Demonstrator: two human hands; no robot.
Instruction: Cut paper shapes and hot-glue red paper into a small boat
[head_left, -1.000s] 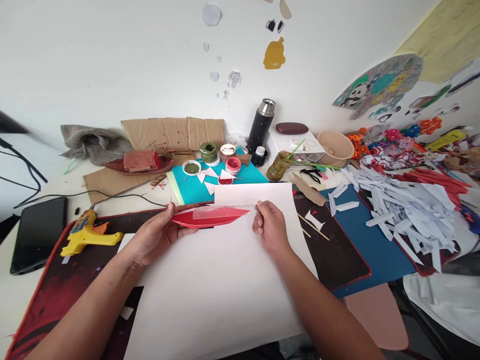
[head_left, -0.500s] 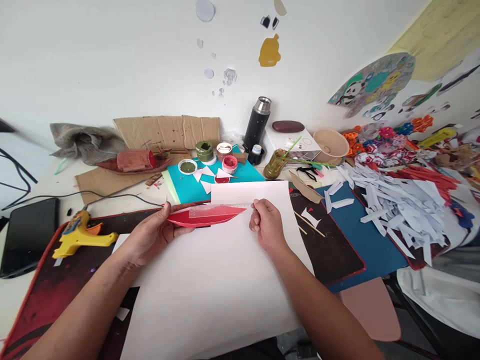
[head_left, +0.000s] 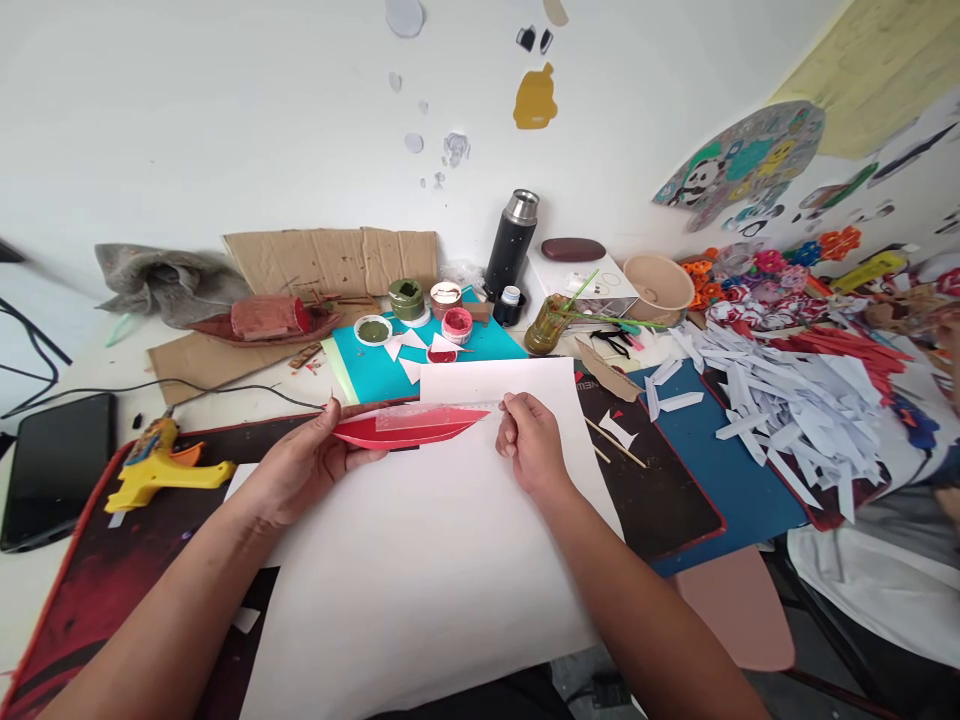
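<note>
A red boat-shaped paper hull [head_left: 401, 430] is held over a large white sheet [head_left: 427, 560] on the desk. My left hand [head_left: 300, 470] grips the hull's left end, fingers closed around it. A clear plastic ruler [head_left: 442, 413] lies along the hull's top edge. My right hand [head_left: 525, 445] pinches the ruler's right end, fingers curled.
A yellow glue gun [head_left: 161, 470] and a black tablet [head_left: 52, 470] lie to the left. Paint pots [head_left: 431, 310], a black flask [head_left: 510, 245], cardboard [head_left: 330, 265] and a brown model boat [head_left: 266, 322] stand at the back. A heap of white paper strips [head_left: 787, 400] covers the right.
The view has drifted slightly, shifting everything a little left and up. Both hands keep the same hold on the hull and the ruler.
</note>
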